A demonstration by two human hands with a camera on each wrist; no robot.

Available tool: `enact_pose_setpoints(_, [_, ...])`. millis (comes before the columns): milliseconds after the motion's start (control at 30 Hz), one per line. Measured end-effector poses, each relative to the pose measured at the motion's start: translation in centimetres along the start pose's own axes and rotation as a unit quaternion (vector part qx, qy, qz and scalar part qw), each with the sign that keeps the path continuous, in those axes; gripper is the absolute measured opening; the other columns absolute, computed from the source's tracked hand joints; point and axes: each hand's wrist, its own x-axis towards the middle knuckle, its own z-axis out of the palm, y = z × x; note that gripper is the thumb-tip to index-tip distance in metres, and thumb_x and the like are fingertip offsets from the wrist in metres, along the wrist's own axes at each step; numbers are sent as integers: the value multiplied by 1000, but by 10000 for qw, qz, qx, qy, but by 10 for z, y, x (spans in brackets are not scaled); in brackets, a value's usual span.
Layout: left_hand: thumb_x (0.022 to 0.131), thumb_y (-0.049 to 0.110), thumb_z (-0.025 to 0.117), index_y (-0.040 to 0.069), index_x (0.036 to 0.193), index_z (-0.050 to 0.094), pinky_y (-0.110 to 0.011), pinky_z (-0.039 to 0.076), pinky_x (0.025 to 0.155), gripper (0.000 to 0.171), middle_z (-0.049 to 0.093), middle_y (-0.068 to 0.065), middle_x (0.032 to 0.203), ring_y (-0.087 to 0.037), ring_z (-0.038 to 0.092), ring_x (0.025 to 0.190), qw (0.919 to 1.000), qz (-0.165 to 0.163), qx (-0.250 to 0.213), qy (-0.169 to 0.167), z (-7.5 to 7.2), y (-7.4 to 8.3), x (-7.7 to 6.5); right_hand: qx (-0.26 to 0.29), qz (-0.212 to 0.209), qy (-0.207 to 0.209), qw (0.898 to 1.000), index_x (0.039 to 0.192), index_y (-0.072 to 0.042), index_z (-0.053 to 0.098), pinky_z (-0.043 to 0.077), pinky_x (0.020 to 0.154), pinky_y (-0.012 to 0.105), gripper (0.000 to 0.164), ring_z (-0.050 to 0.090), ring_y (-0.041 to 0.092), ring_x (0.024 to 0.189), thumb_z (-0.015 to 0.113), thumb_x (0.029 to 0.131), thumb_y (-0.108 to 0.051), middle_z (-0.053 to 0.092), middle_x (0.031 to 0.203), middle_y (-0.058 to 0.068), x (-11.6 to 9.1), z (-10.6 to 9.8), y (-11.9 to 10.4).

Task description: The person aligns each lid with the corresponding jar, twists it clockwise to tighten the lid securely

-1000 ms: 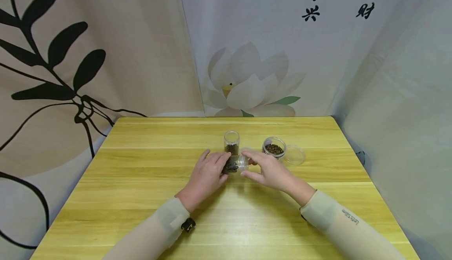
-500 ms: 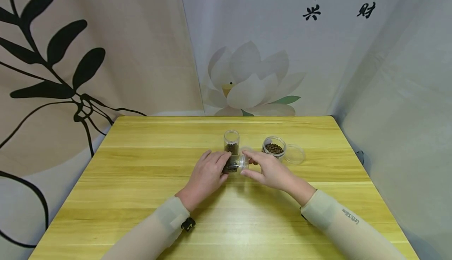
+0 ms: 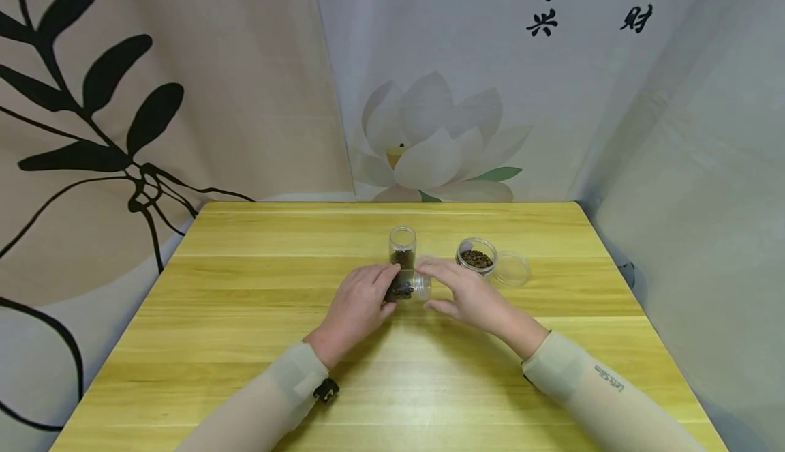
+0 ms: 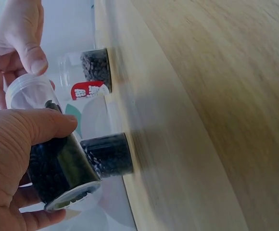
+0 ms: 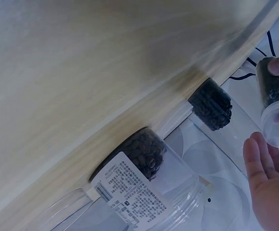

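Observation:
My left hand (image 3: 362,298) grips a clear cylindrical jar (image 4: 65,168) partly filled with small dark pieces. The jar is held tilted on its side, its clear lid (image 3: 423,287) end toward the right. Around that lid my right hand (image 3: 469,295) is spread, thumb and fingers apart; whether a fingertip touches it I cannot tell. In the left wrist view the right thumb (image 4: 37,62) appears close to the lid's rim. Just behind the held jar, a similar lidless jar (image 3: 402,239) stands upright with dark contents.
A wider clear jar (image 3: 475,246) of brown beans stands lidless to the right, with a label (image 5: 130,192) on its side. Beside it a clear round lid (image 3: 512,269) lies flat on the wooden table (image 3: 276,370). A printed curtain (image 3: 429,29) hangs behind.
My right thumb and fingers have loosened and drawn slightly back from the lid. My left hand keeps the jar in nearly the same place.

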Motion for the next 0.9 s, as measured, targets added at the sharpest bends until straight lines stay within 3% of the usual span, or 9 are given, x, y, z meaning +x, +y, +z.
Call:
enact_pose_setpoints(267, [80,18,96,1,140,64,-48,58,110,71,74,-15,132,-31,73,119,10000,8,8,23,1,1,0,323,471,-346,9978,148,-4,60,66,94,38,68,78,24,111,87,91,-29,68,145,16,-2,0,-2])
enact_pose_setpoints(500, [80,18,96,0,141,64,-47,58,110,72,74,-15,132,-31,73,119,10000,15,79,-19,0,2,0,512,737,-565,9944,151,-4,58,66,94,41,68,78,25,112,84,94,-32,66,148,16,-1,0,-1])
enact_pose_setpoints(900, [81,20,96,1,141,63,-47,59,109,72,74,-15,133,-30,73,120,9999,-54,40,-132,0,2,0,573,761,-617,9935,153,-7,56,65,95,42,69,77,26,113,82,95,-33,65,149,15,-2,0,-1])
